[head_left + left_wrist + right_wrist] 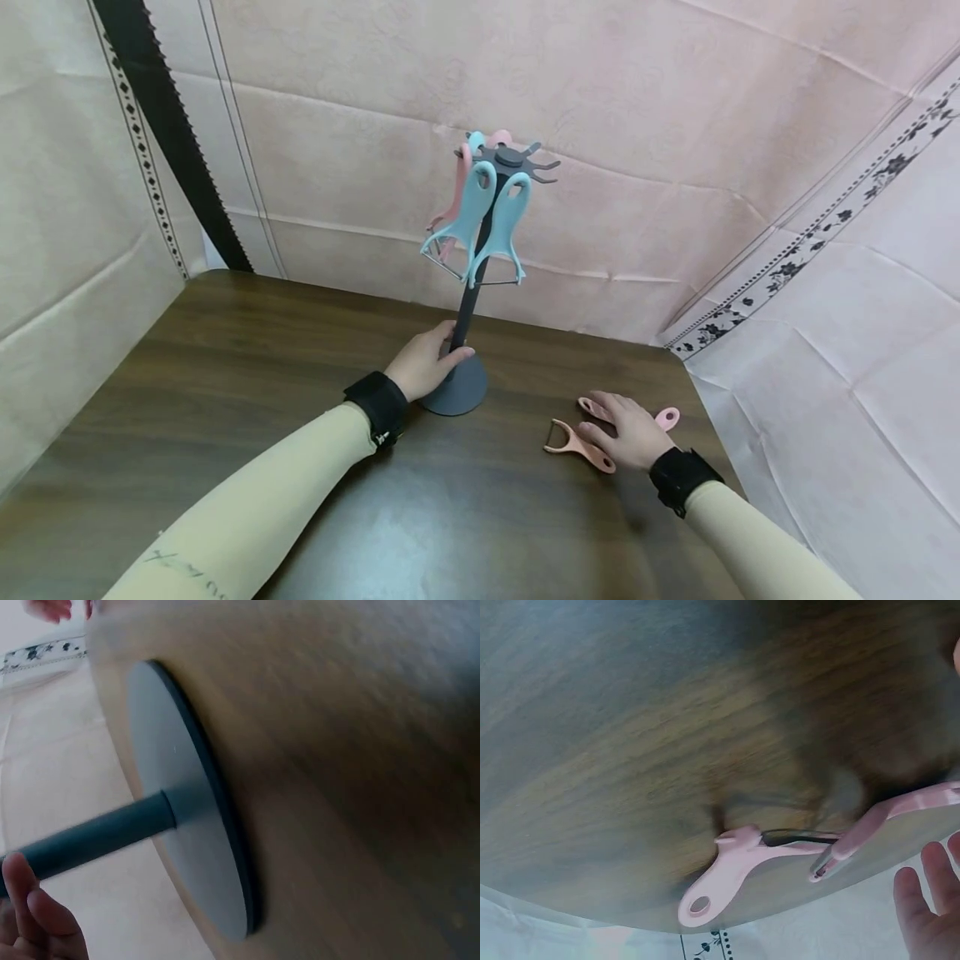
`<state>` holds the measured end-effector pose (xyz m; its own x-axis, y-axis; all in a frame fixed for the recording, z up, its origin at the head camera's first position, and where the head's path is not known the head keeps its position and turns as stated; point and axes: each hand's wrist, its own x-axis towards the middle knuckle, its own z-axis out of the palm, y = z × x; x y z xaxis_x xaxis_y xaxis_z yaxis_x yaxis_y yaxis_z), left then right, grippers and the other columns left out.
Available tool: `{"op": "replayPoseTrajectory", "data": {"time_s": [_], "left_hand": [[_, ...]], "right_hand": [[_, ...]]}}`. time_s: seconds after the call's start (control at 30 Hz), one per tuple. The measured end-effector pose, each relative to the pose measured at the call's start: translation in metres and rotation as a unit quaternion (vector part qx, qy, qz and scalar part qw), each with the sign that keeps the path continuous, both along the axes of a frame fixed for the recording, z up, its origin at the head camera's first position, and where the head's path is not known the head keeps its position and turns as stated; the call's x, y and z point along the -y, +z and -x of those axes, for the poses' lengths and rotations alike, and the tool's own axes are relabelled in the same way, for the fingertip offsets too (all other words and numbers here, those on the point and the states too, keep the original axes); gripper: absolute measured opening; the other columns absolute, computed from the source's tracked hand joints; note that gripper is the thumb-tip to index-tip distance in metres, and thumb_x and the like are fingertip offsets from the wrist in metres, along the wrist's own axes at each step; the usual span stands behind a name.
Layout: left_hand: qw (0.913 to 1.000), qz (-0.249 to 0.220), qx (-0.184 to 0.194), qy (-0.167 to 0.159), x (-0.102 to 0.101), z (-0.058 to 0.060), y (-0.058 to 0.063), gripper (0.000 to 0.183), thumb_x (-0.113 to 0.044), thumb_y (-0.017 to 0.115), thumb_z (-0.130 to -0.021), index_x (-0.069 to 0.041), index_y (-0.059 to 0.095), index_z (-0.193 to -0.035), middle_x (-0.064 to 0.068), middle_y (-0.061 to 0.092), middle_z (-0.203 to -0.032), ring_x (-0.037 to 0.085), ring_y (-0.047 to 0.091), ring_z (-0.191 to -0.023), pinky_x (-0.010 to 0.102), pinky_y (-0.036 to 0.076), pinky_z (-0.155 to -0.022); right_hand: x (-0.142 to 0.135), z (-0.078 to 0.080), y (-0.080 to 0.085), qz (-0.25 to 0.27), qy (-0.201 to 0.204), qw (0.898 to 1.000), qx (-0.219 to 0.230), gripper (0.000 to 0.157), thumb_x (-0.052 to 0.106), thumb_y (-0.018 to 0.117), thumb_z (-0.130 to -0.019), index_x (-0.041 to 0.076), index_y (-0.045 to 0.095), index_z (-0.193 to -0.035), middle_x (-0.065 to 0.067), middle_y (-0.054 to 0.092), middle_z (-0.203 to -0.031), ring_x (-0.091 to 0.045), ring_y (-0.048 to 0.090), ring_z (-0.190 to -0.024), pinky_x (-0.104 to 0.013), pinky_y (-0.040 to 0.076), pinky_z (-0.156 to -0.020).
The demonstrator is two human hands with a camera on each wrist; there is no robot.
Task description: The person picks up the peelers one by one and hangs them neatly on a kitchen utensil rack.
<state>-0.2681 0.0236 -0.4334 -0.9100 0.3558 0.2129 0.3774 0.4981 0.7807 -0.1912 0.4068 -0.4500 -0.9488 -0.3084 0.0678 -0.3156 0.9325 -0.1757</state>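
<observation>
A dark grey stand with a round base [454,390] carries hanging Y-shaped peelers on its hooks. Two light blue peelers [477,208] hang at the front; a pink peeler [459,187] hangs to their left, with more partly hidden behind. My left hand [429,362] grips the pole [105,834] low down, thumb across its front. Over several peelers on the table hovers my right hand [630,429], fingers spread and apparently pinching nothing. Beneath and beside it lie a peach peeler [581,447] and pink peelers [731,874], partly covered by the hand in the head view.
The stand's right-side hooks [543,167] hold nothing. A brown wood-grain table [300,350] lies under everything. Pale patterned cloth [600,100] hangs behind it and at both sides, close to the table's edges.
</observation>
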Motion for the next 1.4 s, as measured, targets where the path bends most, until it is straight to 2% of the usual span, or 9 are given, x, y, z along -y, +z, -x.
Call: {"op": "replayPoseTrajectory", "data": {"time_s": [0.2,0.37,0.5,0.6,0.77,0.93,1.13,1.3,1.4], "left_hand": [[0.9998,-0.02,-0.001,0.004,-0.009,0.003,-0.006,0.024,-0.03,0.046,-0.101,-0.008,0.051,-0.11,0.012,0.064,-0.096,0.021,0.058,-0.084,0.044,0.051,-0.074],[0.9998,-0.011,-0.018,0.002,-0.018,0.005,-0.017,0.026,-0.031,0.036,-0.104,-0.007,0.044,-0.111,0.011,0.062,-0.095,0.019,0.058,-0.081,0.038,0.051,-0.068],[0.9996,-0.007,-0.021,0.017,-0.02,0.004,-0.021,0.027,-0.032,0.034,-0.104,-0.008,0.041,-0.112,0.008,0.059,-0.09,0.02,0.055,-0.069,0.033,0.045,-0.055],[0.9997,-0.011,-0.012,0.02,-0.019,0.004,-0.021,0.025,-0.031,0.035,-0.104,-0.009,0.041,-0.112,0.007,0.057,-0.088,0.019,0.053,-0.067,0.031,0.042,-0.053],[0.9998,-0.008,0.012,0.013,-0.022,0.003,-0.019,0.025,-0.033,0.035,-0.104,-0.01,0.041,-0.112,0.007,0.053,-0.082,0.02,0.053,-0.066,0.029,0.041,-0.053],[0.9996,-0.007,0.023,0.018,-0.023,0.001,-0.014,0.025,-0.033,0.036,-0.103,-0.01,0.041,-0.112,0.007,0.053,-0.082,0.02,0.053,-0.065,0.029,0.04,-0.051],[0.9993,-0.003,0.027,0.027,-0.026,0.002,-0.011,0.026,-0.034,0.035,-0.103,-0.011,0.04,-0.113,0.007,0.053,-0.08,0.02,0.053,-0.062,0.028,0.038,-0.05],[0.9993,-0.002,0.029,0.025,-0.028,0.003,-0.014,0.026,-0.033,0.035,-0.104,-0.01,0.04,-0.114,0.006,0.05,-0.076,0.019,0.051,-0.059,0.028,0.038,-0.049],[0.9992,-0.002,0.028,0.029,-0.027,0.002,-0.017,0.025,-0.033,0.035,-0.104,-0.01,0.04,-0.113,0.006,0.05,-0.076,0.019,0.052,-0.059,0.028,0.038,-0.049]], "right_hand": [[-0.002,-0.001,0.011,0.023,-0.015,1.0,0.007,0.059,0.048,0.058,-0.091,0.009,0.052,-0.134,-0.016,0.059,-0.127,-0.032,0.053,-0.114,-0.057,0.044,-0.092],[-0.004,-0.011,0.014,0.07,-0.045,0.996,0.012,0.038,0.031,0.065,-0.09,0.001,0.062,-0.113,-0.016,0.068,-0.104,-0.029,0.062,-0.092,-0.052,0.052,-0.079],[-0.001,-0.02,0.007,0.074,-0.033,0.996,0.042,0.022,0.028,0.071,-0.085,0.008,0.065,-0.093,-0.004,0.069,-0.083,-0.016,0.061,-0.077,-0.042,0.053,-0.069],[0.001,-0.023,0.003,0.078,-0.036,0.995,0.058,0.018,0.028,0.073,-0.083,0.013,0.064,-0.086,0.0,0.066,-0.077,-0.01,0.058,-0.071,-0.037,0.052,-0.066],[-0.008,-0.023,0.007,0.071,-0.053,0.994,0.057,0.016,0.025,0.07,-0.085,0.011,0.064,-0.089,-0.002,0.066,-0.079,-0.012,0.058,-0.071,-0.038,0.051,-0.065],[-0.021,-0.01,0.019,0.073,-0.086,0.993,0.041,0.016,0.015,0.064,-0.089,0.003,0.063,-0.098,-0.01,0.068,-0.087,-0.02,0.06,-0.078,-0.045,0.051,-0.069],[-0.033,0.016,0.033,0.063,-0.131,0.982,0.122,0.024,0.019,0.06,-0.093,0.001,0.063,-0.108,-0.017,0.068,-0.099,-0.024,0.061,-0.085,-0.047,0.05,-0.073],[-0.037,0.02,0.024,0.041,-0.111,0.985,0.125,0.033,0.025,0.066,-0.089,0.002,0.065,-0.113,-0.019,0.068,-0.104,-0.03,0.06,-0.092,-0.053,0.049,-0.078],[-0.036,0.017,0.016,0.016,-0.072,0.993,0.09,0.032,0.025,0.07,-0.085,0.005,0.069,-0.109,-0.019,0.07,-0.104,-0.034,0.061,-0.096,-0.058,0.047,-0.077]]}}
